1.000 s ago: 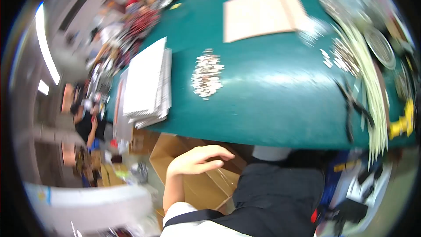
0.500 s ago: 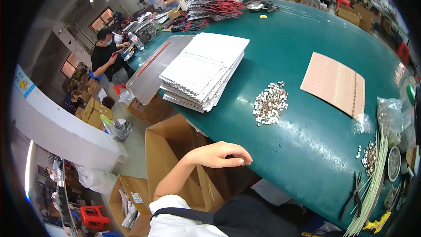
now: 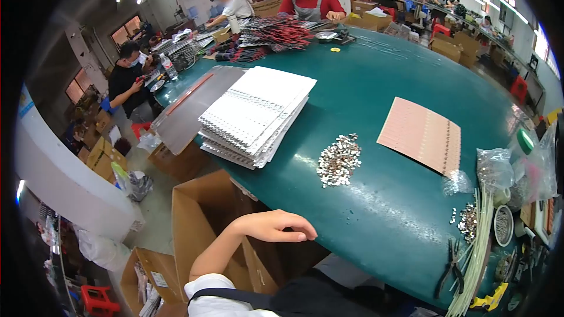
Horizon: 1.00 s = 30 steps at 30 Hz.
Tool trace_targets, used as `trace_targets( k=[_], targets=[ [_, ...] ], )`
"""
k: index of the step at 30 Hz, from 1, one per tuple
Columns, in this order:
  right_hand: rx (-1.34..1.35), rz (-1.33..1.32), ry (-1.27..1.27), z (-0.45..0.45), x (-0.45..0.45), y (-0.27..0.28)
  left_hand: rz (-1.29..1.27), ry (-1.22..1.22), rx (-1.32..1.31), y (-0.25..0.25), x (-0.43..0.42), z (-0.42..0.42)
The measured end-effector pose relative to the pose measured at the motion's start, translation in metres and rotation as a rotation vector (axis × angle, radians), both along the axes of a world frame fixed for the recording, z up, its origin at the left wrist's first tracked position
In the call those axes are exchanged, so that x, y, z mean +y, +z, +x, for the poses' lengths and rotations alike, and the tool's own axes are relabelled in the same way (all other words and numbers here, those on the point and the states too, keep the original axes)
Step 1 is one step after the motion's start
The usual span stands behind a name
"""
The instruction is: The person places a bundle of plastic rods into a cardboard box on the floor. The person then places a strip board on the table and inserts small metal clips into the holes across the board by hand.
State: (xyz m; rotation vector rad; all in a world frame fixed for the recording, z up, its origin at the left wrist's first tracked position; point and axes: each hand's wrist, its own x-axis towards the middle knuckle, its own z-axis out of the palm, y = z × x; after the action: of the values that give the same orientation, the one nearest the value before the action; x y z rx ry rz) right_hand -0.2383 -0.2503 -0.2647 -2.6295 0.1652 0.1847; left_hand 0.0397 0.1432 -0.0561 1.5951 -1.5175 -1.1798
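Note:
My left hand [image 3: 277, 226] hangs at the near edge of the green table [image 3: 376, 217]. Its fingers curve loosely downward, the thumb is held apart, and no object shows in it. My right hand is out of view. Ahead of the left hand lies a loose pile of small white and brown pieces [image 3: 339, 161]. To its upper left rises a stack of white perforated sheets [image 3: 258, 108], overlapping a grey board [image 3: 197, 103]. A pinkish sheet with rows of marks [image 3: 422, 135] lies flat to the right of the pile.
At the right are black-handled pliers [image 3: 450, 270], pale green strips [image 3: 479, 252], a dish of small parts [image 3: 503, 226] and plastic bags [image 3: 494, 167]. Open cardboard boxes [image 3: 194, 217] stand below the table's left edge. Co-workers sit across the table, near red-and-black bundles [image 3: 273, 35].
The head view has tilted up, so the table's things appear lower and further left, and more of the room shows. My left hand keeps nearly the same pose at the table edge.

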Motion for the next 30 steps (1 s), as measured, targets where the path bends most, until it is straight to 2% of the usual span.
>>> trace_targets(
  k=[2,7,12,21,30],
  targets=[
    [0.008,-0.012,-0.019,-0.015,0.0,0.011,0.053,0.081,0.057,0.0,0.007,-0.004],
    [0.016,-0.021,-0.037,-0.036,0.004,0.037,0.015,0.083,-0.047,0.007,0.035,-0.013],
    [0.02,0.028,-0.065,-0.061,0.024,0.042,0.085,0.175,0.005,0.01,0.048,-0.019],
    [-0.012,0.052,0.143,-0.017,0.023,0.073,0.098,0.124,-0.066,0.015,0.037,-0.022],
    [0.03,0.143,0.205,-0.029,0.056,0.088,0.119,0.137,-0.046,0.004,0.035,-0.019]
  ],
)
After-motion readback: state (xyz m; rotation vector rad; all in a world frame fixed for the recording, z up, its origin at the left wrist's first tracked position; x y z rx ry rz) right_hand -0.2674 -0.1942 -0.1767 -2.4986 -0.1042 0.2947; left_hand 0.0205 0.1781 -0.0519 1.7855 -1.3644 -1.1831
